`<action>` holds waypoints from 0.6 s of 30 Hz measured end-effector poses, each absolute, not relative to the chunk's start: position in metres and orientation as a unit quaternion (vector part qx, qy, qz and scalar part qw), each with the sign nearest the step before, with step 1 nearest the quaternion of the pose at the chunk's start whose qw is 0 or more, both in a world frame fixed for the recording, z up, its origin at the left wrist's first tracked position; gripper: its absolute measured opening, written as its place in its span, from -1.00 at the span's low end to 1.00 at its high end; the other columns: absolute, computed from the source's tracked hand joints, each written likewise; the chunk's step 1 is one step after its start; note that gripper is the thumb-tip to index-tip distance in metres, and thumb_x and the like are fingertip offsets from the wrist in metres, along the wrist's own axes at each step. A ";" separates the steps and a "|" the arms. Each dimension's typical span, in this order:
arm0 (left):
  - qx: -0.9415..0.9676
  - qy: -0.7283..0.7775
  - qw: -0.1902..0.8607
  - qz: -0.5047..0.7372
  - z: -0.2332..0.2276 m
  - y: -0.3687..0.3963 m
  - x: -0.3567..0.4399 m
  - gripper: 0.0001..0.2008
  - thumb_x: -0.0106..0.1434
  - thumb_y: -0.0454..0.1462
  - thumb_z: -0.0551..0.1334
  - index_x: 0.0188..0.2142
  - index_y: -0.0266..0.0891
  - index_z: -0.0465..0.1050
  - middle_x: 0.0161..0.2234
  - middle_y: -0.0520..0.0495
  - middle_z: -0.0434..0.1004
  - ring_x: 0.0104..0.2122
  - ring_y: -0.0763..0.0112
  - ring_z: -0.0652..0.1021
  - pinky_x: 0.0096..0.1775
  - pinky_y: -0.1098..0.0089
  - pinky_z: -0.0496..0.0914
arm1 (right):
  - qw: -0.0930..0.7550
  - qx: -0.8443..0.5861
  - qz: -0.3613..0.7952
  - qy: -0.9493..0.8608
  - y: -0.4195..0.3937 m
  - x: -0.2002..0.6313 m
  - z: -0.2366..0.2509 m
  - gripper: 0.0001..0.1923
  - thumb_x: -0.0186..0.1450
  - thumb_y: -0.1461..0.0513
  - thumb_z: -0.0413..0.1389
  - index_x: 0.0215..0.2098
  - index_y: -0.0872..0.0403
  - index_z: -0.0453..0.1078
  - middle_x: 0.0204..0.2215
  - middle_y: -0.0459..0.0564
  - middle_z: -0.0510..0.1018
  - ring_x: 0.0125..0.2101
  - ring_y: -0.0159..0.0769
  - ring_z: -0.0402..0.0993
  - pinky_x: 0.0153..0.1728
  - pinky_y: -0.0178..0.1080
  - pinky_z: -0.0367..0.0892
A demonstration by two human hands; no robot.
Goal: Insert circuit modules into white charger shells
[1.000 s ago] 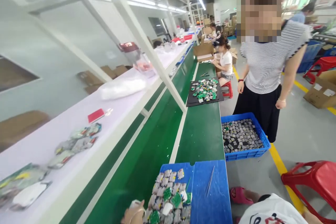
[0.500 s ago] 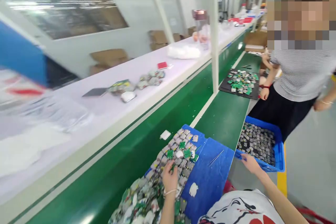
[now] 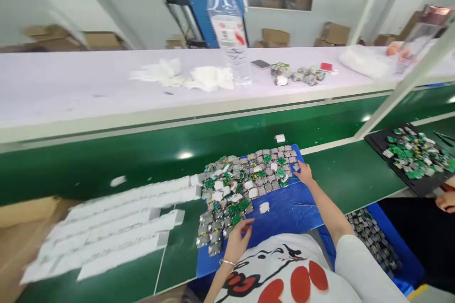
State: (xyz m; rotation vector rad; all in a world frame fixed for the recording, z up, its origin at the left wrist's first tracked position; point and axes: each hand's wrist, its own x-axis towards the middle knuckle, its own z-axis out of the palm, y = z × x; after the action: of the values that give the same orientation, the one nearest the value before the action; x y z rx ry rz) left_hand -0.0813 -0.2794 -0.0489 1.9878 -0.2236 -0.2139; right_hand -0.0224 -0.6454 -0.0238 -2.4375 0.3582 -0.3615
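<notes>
A blue board [image 3: 284, 208] lies on the green bench, carrying a heap of small circuit boards [image 3: 231, 180], some grey, some green, some with white covers. At the lower left of the heap, my left hand [image 3: 237, 241] hovers with thumb and fingers apart and nothing visible between them. My right hand [image 3: 304, 173] is at the far right end of the rows, its fingers closed on a small grey circuit board [image 3: 296, 167]. One white-covered piece [image 3: 264, 207] lies by itself on the blue surface. Thin tweezers [image 3: 302, 204] rest to its right.
Rows of white boxes [image 3: 124, 222] cover the left of the bench. A plastic bottle [image 3: 231, 33] stands on the shelf ahead. At right are a black mat [image 3: 384, 144] with more boards, a blue bin [image 3: 408, 265] and a co-worker's hand [image 3: 446, 202].
My view has swung left. My right hand has gone from the blue bin's rim to the right end of the rows. My left hand has moved to the heap's near edge.
</notes>
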 end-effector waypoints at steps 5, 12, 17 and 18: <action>0.856 -0.031 0.513 -0.056 -0.040 -0.257 -0.088 -0.69 0.11 -0.19 0.09 -0.23 -0.25 0.49 -0.26 -0.14 0.58 -0.31 0.29 0.56 -0.21 0.25 0.45 | 0.298 -0.933 -0.127 0.155 -0.649 0.013 -0.060 -0.65 0.31 0.13 0.06 0.02 0.10 0.28 0.00 0.06 0.37 -0.05 -0.19 0.36 -0.05 0.00 0.32; 0.888 -0.039 0.456 -0.049 -0.037 -0.259 -0.077 -0.71 0.06 -0.32 0.10 -0.23 -0.24 0.50 -0.22 -0.13 0.53 -0.38 0.33 0.54 -0.24 0.24 0.45 | 0.304 -0.919 -0.117 0.223 -0.684 -0.032 -0.108 -0.40 0.03 0.05 0.24 -0.03 0.19 0.37 -0.05 0.20 0.34 -0.12 -0.10 0.37 -0.05 -0.08 0.30; 0.910 -0.057 0.411 -0.014 -0.032 -0.270 -0.054 -0.72 0.08 -0.36 0.13 -0.22 -0.14 0.50 -0.10 -0.04 0.47 -0.05 0.36 0.46 0.05 0.31 0.31 | 0.330 -0.909 -0.127 0.220 -0.706 -0.057 -0.109 -0.53 0.09 -0.01 0.09 -0.18 0.15 0.45 -0.20 0.11 0.47 -0.40 -0.28 0.42 -0.22 -0.16 0.37; 0.918 -0.033 0.396 0.003 -0.030 -0.264 -0.046 -0.72 0.10 -0.35 0.12 -0.20 -0.15 0.49 -0.05 -0.05 0.44 -0.01 0.36 0.42 0.08 0.32 0.27 | 0.329 -0.907 -0.137 0.224 -0.707 -0.059 -0.108 -0.49 0.08 -0.04 0.08 -0.16 0.16 0.44 -0.20 0.13 0.48 -0.41 -0.27 0.42 -0.23 -0.14 0.37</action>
State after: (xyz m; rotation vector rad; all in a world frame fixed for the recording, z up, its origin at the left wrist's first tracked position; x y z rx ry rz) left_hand -0.0460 -0.2643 -0.0303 2.3256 -0.0837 0.0076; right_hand -0.0593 -0.7070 -0.1078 -2.3737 0.5866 -0.3574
